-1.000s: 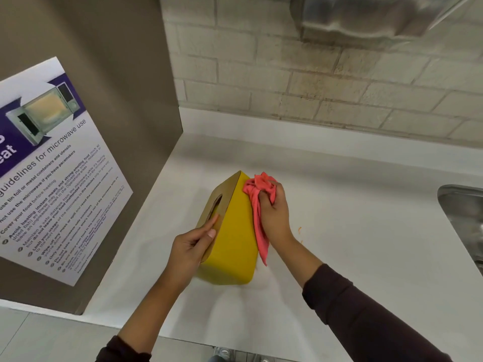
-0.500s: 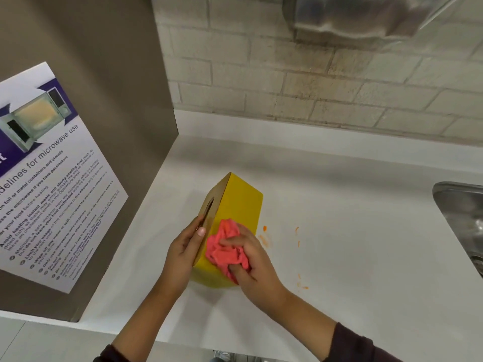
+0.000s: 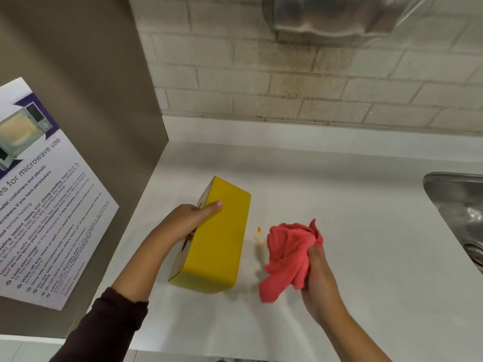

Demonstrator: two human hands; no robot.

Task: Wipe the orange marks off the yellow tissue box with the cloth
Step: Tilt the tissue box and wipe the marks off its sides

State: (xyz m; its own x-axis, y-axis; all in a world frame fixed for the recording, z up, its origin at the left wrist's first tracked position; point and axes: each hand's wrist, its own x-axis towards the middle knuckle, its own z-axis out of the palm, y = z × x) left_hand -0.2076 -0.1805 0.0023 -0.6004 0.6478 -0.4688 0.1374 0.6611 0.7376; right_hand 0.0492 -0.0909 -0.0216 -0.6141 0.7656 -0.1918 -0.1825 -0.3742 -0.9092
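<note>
— Logging the bench as it stands, item one: yellow tissue box (image 3: 219, 239), on the white counter (image 3: 339, 194), lying so that a broad yellow face looks up and toward me, the brown slotted side turned left.

— Marks on it?

— None that I can see on the showing face; it reads clean yellow edge to edge. The underside and the far side are hidden, so I can't vouch for those.

— Item two?

— Left hand (image 3: 188, 220): wrapped over the box's upper left edge, fingers closed on it, one finger laid flat on the yellow face. It steadies the box.

— And the cloth?

— Item three: red cloth (image 3: 290, 257), bunched, held clear of the box, just beside it on the right. Right hand (image 3: 317, 278): fist closed round the bunch, loose end hanging toward the counter.

— Anything outstanding?

— Item four: orange smears (image 3: 258, 235) on the counter, between box and cloth. Not the box's own, strictly. My reckoning: the visible face is done; what remains is turning the box to check the hidden faces.
</note>
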